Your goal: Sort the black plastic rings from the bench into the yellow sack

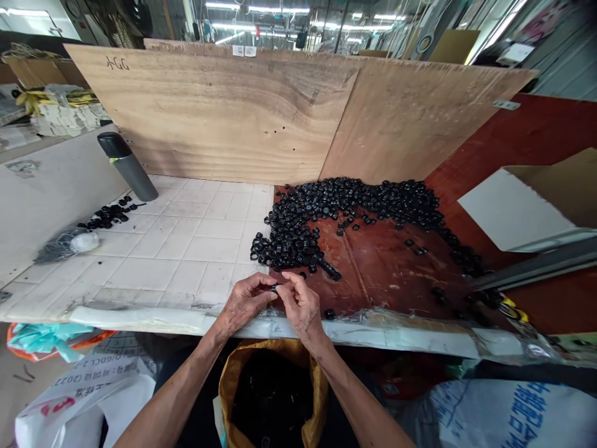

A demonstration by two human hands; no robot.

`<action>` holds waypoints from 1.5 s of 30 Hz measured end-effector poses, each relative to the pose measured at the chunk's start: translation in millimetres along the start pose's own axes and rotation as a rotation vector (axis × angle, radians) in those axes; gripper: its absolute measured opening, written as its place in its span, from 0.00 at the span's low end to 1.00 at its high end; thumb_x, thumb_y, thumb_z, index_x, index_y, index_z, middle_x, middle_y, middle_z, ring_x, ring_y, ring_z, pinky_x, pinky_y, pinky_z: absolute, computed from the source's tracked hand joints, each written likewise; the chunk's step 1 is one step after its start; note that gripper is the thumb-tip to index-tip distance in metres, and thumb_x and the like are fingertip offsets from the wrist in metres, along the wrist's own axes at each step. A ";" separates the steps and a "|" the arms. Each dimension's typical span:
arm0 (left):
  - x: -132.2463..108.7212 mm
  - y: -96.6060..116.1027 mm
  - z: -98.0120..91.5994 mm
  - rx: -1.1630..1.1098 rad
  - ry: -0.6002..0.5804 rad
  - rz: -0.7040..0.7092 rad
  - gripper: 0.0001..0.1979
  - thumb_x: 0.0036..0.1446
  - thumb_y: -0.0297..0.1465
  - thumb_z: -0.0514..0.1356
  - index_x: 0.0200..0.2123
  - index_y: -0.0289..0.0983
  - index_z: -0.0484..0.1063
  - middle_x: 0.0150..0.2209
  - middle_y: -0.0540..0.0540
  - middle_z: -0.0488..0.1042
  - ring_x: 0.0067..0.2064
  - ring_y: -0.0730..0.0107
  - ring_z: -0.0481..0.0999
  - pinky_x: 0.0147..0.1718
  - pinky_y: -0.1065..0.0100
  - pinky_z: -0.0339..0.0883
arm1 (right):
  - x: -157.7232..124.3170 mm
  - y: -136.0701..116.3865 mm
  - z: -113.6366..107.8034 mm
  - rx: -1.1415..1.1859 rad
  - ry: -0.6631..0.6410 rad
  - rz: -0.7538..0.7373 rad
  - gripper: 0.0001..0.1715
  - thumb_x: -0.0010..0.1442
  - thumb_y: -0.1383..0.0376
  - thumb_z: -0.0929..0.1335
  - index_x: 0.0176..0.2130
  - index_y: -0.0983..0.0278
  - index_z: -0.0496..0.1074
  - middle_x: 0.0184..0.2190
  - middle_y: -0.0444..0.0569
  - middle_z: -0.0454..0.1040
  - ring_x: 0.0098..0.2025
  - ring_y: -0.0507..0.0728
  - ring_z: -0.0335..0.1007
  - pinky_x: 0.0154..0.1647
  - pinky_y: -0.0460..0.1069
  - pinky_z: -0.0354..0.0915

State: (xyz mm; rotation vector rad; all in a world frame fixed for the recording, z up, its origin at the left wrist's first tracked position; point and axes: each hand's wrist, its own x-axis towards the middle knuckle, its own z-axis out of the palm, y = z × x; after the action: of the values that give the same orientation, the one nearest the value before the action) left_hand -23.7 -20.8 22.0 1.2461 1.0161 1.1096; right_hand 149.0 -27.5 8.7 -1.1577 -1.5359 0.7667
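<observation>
Black part (274, 288) pinched by our left hand (247, 300) and right hand (301, 306), both nearly closed, likely for control. Pile (291, 239) near, presumably for reach.

1. The workbench (396, 334) ran across the view, its front edge wrapped in whitish, scuffed covering.
2. Benchtop was split: white square tiles (186, 214) on the left, a worn red-brown sheet (387, 267) on the right.
3. A tall plywood partition (224, 112) stood along the back; wavy grain, a slanting seam, handwriting (117, 63) at upper left.
4. Sides: off-white panel (56, 180) at left, deep red panel (571, 124) at right.
5. Beyond the partition, bright tube lights (278, 10) hung in rows overhead.
6. Upper right, a greyish ribbed wall (571, 68).
7. Lower left, a strip of pale floor (21, 379) showed.
</observation>
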 end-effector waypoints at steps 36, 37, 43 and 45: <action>-39.7 -3.6 20.2 0.049 0.032 0.054 0.11 0.58 0.35 0.69 0.43 0.38 0.79 0.40 0.45 0.82 0.41 0.63 0.81 0.45 0.63 0.76 | -29.4 -29.6 -9.9 0.150 -0.081 0.147 0.12 0.64 0.55 0.68 0.36 0.60 0.75 0.27 0.45 0.74 0.21 0.52 0.69 0.23 0.46 0.66; -42.3 -5.4 18.9 0.138 0.045 0.128 0.09 0.60 0.34 0.67 0.43 0.39 0.79 0.42 0.45 0.82 0.43 0.62 0.82 0.47 0.62 0.76 | -31.0 -32.3 -7.4 0.183 -0.069 0.220 0.13 0.64 0.54 0.69 0.35 0.61 0.74 0.22 0.42 0.72 0.19 0.52 0.66 0.21 0.46 0.63; -59.4 -20.4 5.0 0.539 -0.045 0.520 0.16 0.67 0.26 0.58 0.54 0.45 0.77 0.54 0.41 0.79 0.56 0.60 0.80 0.56 0.59 0.74 | -36.2 -45.2 2.6 0.646 -0.119 0.749 0.26 0.55 0.46 0.73 0.23 0.61 0.65 0.15 0.38 0.61 0.15 0.48 0.52 0.16 0.45 0.56; -65.8 -17.2 4.6 0.524 -0.070 0.519 0.15 0.66 0.26 0.59 0.53 0.45 0.77 0.55 0.41 0.79 0.56 0.60 0.80 0.56 0.59 0.74 | -38.7 -50.4 -1.8 0.640 -0.188 0.846 0.26 0.54 0.45 0.73 0.25 0.62 0.67 0.18 0.39 0.63 0.15 0.48 0.52 0.15 0.45 0.55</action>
State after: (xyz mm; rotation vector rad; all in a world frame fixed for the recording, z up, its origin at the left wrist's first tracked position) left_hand -30.2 -86.2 4.2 2.0395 0.9889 1.2118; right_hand 136.8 -80.9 41.0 -1.2292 -0.7654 1.8126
